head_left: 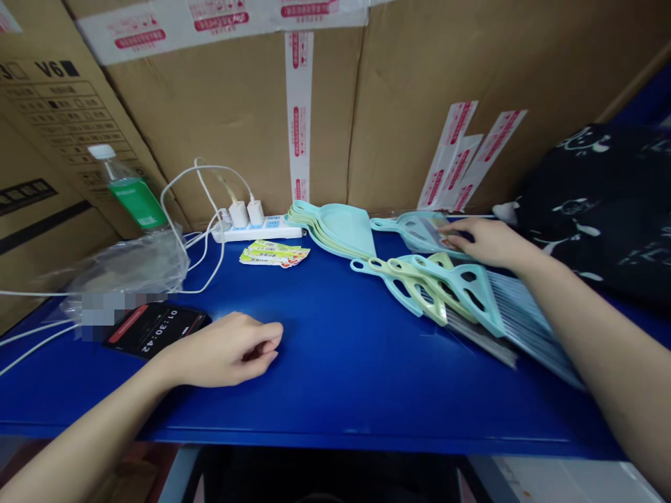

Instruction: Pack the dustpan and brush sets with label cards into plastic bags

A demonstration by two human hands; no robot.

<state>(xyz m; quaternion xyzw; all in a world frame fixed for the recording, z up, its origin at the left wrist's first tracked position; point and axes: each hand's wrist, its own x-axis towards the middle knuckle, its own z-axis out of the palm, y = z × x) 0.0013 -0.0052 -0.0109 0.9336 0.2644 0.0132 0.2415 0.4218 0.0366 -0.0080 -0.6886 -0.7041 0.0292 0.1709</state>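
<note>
My left hand [231,349] rests on the blue table [335,391], fingers loosely curled, with nothing in it, beside a black phone [154,328] that shows a timer. My right hand [482,241] reaches to the far right and lies with fingers stretched on a light blue dustpan in a clear bag [416,230]. Just in front of that hand lie several small brushes [451,290] with blue and green handles, fanned out. A stack of light blue dustpans [340,227] lies to the left of them.
Cardboard boxes [419,105] wall the back. A white power strip [256,227] with chargers and cables, a green-labelled bottle [131,192], a clear plastic bag [131,269] and small printed packets [272,255] sit at the back left. Black cloth [602,202] lies at right.
</note>
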